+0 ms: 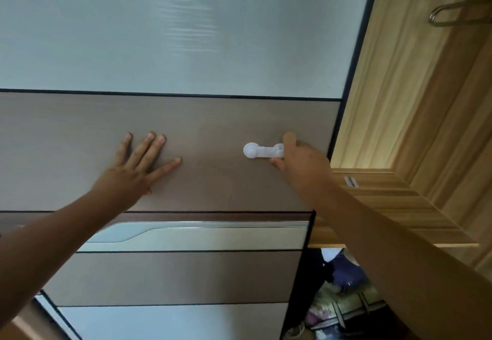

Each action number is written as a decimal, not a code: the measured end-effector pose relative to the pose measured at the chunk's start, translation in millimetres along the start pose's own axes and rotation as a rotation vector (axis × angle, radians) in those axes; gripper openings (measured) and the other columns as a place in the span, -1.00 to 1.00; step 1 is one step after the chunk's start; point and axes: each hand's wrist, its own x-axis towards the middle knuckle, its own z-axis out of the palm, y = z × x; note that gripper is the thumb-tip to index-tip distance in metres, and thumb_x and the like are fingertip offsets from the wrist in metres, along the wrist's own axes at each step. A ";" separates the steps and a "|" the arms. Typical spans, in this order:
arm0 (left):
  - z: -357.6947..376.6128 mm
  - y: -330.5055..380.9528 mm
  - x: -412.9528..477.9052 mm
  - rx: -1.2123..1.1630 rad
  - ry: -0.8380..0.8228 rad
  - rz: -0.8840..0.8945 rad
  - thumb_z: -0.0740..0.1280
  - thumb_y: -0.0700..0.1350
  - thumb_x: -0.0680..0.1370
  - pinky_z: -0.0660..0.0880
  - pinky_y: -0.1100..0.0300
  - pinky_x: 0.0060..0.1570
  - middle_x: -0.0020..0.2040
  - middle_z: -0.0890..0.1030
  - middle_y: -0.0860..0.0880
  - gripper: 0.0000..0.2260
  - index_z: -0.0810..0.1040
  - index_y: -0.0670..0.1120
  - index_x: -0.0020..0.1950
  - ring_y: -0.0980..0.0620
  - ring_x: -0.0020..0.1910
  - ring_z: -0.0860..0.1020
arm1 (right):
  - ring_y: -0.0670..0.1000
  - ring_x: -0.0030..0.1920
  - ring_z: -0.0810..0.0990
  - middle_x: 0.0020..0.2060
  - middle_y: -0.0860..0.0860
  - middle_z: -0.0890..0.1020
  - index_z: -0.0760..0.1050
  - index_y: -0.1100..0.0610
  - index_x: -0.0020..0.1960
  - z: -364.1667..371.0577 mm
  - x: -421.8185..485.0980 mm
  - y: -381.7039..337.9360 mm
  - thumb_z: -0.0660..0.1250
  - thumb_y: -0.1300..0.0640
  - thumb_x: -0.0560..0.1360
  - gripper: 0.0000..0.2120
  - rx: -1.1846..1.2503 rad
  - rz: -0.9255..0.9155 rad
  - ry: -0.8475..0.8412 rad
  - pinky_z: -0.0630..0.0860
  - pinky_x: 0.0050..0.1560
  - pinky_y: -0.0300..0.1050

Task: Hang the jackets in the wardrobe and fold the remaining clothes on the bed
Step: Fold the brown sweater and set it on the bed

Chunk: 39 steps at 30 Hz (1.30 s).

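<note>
Our left hand (138, 165) lies flat on the brown-panelled sliding wardrobe door (213, 188), our right hand (302, 165) grips its white plastic handle (262, 150); no jackets show, so hanging and folding seemingly remain.

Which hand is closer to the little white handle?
Right. The right hand grips the white handle at its right end; the left hand lies flat on the door, apart, left of it.

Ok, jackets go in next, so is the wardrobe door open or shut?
Open, at least partly: past the door edge the wooden inside, hangers and clothes show. The right hand grips its handle.
</note>
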 end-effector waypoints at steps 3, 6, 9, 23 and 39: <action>3.4 -16.5 -21.1 0.016 -0.025 -0.034 0.72 -0.05 0.12 0.01 -0.49 0.44 0.61 0.00 -0.37 0.27 0.02 0.03 0.66 -0.40 0.59 0.01 | 0.03 -0.32 0.49 -0.18 0.00 0.57 0.30 0.10 0.24 11.0 8.1 -24.4 0.29 -0.11 0.62 -0.64 -0.002 -0.052 0.044 0.27 -0.40 -0.15; 3.8 -30.8 -39.1 0.011 -0.062 -0.064 0.72 -0.01 0.13 0.00 -0.47 0.46 0.61 0.00 -0.37 0.25 0.06 0.02 0.66 -0.40 0.59 0.01 | 0.03 -0.35 0.50 -0.21 -0.01 0.54 0.30 0.11 0.25 19.1 12.2 -46.9 0.28 -0.11 0.62 -0.63 0.022 -0.092 0.073 0.35 -0.39 -0.12; -0.1 -40.5 -52.4 -0.012 -0.134 -0.090 0.74 0.04 0.07 -0.01 -0.45 0.47 0.61 0.00 -0.37 0.27 0.11 0.01 0.64 -0.41 0.58 0.03 | -0.01 -0.42 0.38 -0.28 -0.01 0.48 0.31 0.16 0.30 23.9 16.5 -66.5 0.28 -0.08 0.63 -0.60 -0.032 -0.120 0.107 0.24 -0.42 -0.15; -46.9 -32.5 -66.4 -0.150 -0.407 -0.271 0.73 -0.03 0.11 0.26 -0.36 0.37 0.60 -0.05 -0.39 0.15 0.24 -0.09 0.61 -0.46 0.56 0.06 | 0.01 -0.38 0.39 -0.24 0.03 0.54 0.29 0.19 0.32 21.5 12.9 -92.3 0.35 0.05 0.61 -0.60 0.027 -0.169 0.084 0.07 -0.48 -0.17; -117.6 141.7 46.9 -0.815 -0.785 -0.144 0.31 0.14 0.61 0.39 0.17 0.23 0.31 0.55 0.01 -0.60 0.47 0.04 0.41 -0.01 0.27 0.52 | 0.05 0.21 0.56 0.27 0.02 0.59 0.48 0.06 0.37 -13.0 -130.7 53.9 0.36 -0.22 0.54 -0.48 0.240 0.038 -0.531 0.47 0.09 -0.08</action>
